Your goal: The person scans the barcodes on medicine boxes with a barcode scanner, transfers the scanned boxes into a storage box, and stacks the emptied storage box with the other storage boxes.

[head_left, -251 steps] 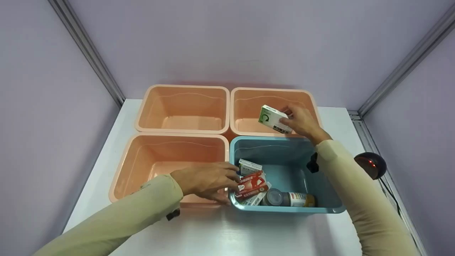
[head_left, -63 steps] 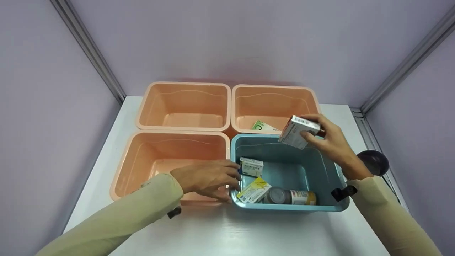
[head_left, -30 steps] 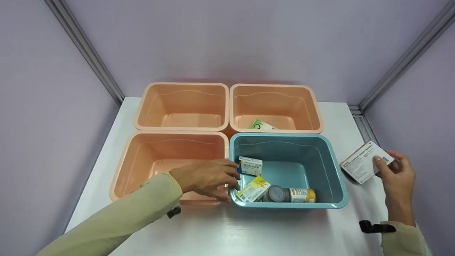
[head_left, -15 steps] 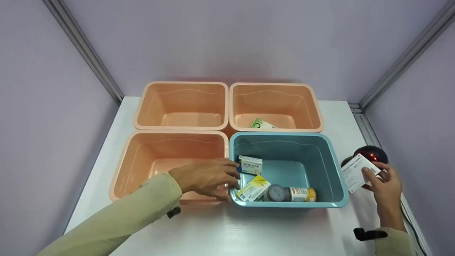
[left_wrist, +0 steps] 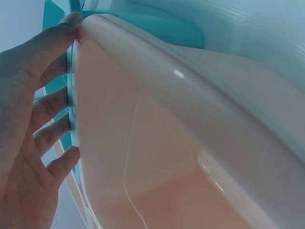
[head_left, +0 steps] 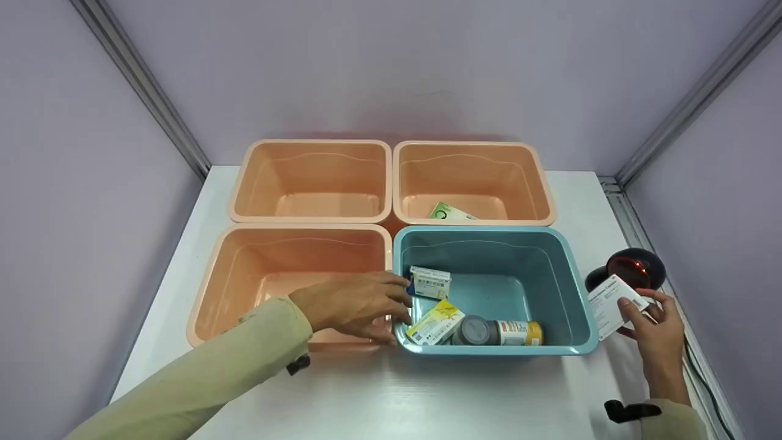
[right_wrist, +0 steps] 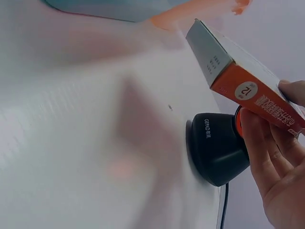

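Observation:
My left hand rests with its fingertips on the rims where the blue bin meets the front orange bin. In the left wrist view the fingers touch the blue rim, slightly bent. At the far right, my right hand pinches a white and orange-red medicine box between thumb and fingers. That box is tilted just in front of a black barcode scanner, whose window glows red. The right wrist view shows the box's orange side above the scanner's base.
Inside the blue bin lie a white and blue box, a yellow and white box and grey-capped bottles. A green and white box lies in the back right orange bin. Another orange bin stands back left.
The green and white box went from my right hand into the back right bin. The red medicine box left the blue bin and moved right to the scanner. My left hand stayed put.

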